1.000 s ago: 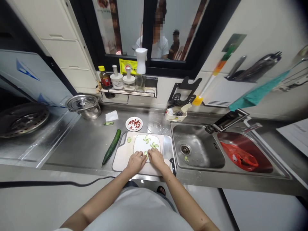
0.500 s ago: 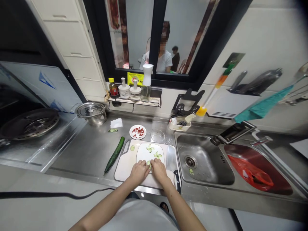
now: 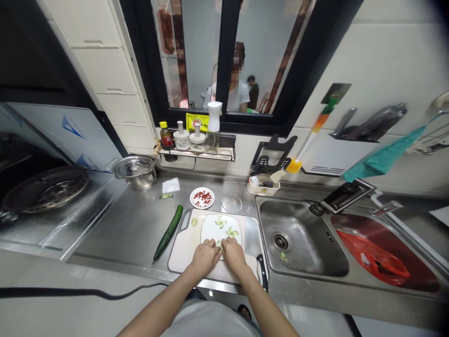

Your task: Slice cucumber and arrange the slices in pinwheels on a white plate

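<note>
My left hand (image 3: 206,255) and my right hand (image 3: 233,253) meet at the near edge of a white plate (image 3: 209,228), fingers pinched on green cucumber slices (image 3: 219,243) between them. Two pinwheels of cucumber slices, one at the plate's far side (image 3: 220,222) and one at its right (image 3: 232,232), lie on it. The plate rests on a cutting board (image 3: 182,252) with one round slice (image 3: 194,222) at its left. A knife (image 3: 251,238) lies along the board's right side. A whole cucumber (image 3: 168,233) is left of the board.
Behind the board are a plate of red pieces (image 3: 202,198) and a clear round dish (image 3: 231,203). A lidded pot (image 3: 136,171) stands back left. The sink (image 3: 301,236) is at the right, with a red bag (image 3: 373,257) beyond. Two people show through the window.
The view has tilted slightly, so the counter sits a little lower in the picture. Both hands stay together at the plate's near edge, with only slight finger movement.
</note>
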A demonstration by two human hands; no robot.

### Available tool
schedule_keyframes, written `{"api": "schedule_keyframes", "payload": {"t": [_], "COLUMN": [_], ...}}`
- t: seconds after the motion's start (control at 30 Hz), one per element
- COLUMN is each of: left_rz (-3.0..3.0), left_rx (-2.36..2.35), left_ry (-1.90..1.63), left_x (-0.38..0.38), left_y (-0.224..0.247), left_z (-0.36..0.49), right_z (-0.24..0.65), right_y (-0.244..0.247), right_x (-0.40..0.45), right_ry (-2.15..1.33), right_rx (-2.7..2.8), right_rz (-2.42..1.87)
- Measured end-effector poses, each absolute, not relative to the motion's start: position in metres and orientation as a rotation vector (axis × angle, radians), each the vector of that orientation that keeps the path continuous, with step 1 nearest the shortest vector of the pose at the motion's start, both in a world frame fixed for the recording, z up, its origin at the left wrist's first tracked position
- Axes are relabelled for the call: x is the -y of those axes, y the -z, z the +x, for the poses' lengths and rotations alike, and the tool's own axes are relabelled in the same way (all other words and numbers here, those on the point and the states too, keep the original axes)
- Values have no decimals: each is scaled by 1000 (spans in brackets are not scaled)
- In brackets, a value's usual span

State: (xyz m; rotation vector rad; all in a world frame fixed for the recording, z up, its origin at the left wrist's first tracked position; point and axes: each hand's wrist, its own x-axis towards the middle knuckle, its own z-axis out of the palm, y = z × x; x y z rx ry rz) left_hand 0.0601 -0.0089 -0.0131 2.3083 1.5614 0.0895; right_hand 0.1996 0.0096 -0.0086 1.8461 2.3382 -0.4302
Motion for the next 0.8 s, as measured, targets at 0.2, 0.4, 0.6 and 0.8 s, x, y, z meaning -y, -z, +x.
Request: {"api": "schedule_keyframes", "payload": {"t": [0.2,0.4,0.6,0.8], "left_rz": [2196,2148,1904,1521], "left_rx": [-1561,-1559,-1730,-2181], "left_ry": [-85,-140,-413,-520], "left_x": [4,3,-8,-36], "left_y": [7,7,16,22], "left_z": [58,57,45,12], "right_z": [200,199,200,201], "right_y": [5,2,6,8], "right_x": [-12,-14,-15,-16], "right_ry": [456,475,488,516], "right_rx": [-2343,-2323,-2342,-2341], "right_rz": [1823,1832,1817,1804]}}
